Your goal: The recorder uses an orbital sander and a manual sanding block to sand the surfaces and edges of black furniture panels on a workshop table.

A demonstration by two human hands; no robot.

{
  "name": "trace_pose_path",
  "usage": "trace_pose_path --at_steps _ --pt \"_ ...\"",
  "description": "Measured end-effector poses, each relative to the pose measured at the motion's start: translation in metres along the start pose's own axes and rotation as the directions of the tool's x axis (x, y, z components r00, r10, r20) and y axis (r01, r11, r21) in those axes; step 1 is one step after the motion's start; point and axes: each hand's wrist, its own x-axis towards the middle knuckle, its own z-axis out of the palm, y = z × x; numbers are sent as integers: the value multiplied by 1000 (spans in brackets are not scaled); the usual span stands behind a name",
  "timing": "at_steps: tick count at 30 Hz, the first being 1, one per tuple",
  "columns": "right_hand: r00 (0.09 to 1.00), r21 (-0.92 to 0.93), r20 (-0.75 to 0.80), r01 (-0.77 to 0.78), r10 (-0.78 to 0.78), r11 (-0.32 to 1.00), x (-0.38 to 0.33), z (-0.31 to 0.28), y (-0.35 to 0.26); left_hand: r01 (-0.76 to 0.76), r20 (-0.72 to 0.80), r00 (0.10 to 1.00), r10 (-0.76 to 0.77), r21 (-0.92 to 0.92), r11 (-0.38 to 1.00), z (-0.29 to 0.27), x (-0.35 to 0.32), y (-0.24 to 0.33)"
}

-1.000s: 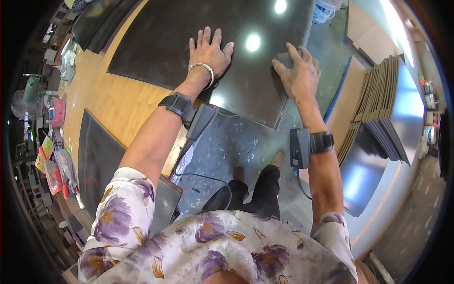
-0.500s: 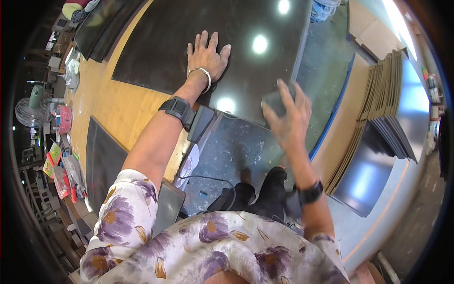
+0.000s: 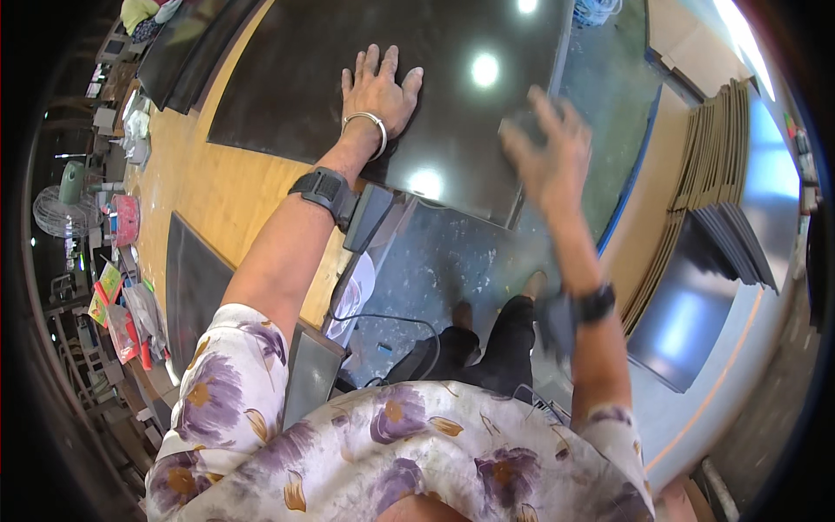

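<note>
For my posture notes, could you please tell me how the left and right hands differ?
The left hand lies flat on the dark panel; the right hand bends around what looks like a grey block. The left hand looks sharp, the right hand blurred. Both are bare.

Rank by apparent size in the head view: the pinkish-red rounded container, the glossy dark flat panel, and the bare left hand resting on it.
1. Glossy dark flat panel
2. Bare left hand
3. Pinkish-red rounded container

The container looks farther off; true sizes may differ.

Glare on dark panel [image 3: 452,126]; right grip [image 3: 559,163] motion-blurred.
</note>
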Motion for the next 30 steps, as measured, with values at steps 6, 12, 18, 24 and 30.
trace_pose_path --at_steps 6,12,18,24,30 --pt "999 -74 35 14 -11 997 -36 -5 -5 -8 -5 1000 8 -28 1000 -1 1 0" --pt "996 -45 -75 50 -53 998 -4 1 9 -2 -1 1000 2 -9 1000 -1 -1 0" --pt "1000 20 20 5 -5 1000 -42 -9 0 5 -16 1000 -5 8 1000 2 2 -2" --pt "997 -62 -70 41 -45 997 17 -5 7 -40 -9 999 40 -19 999 -1 2 -1" --pt "994 92 46 95 -100 991 -56 -14 4 -7 22 1000 8 -32 999 -3 3 -1"
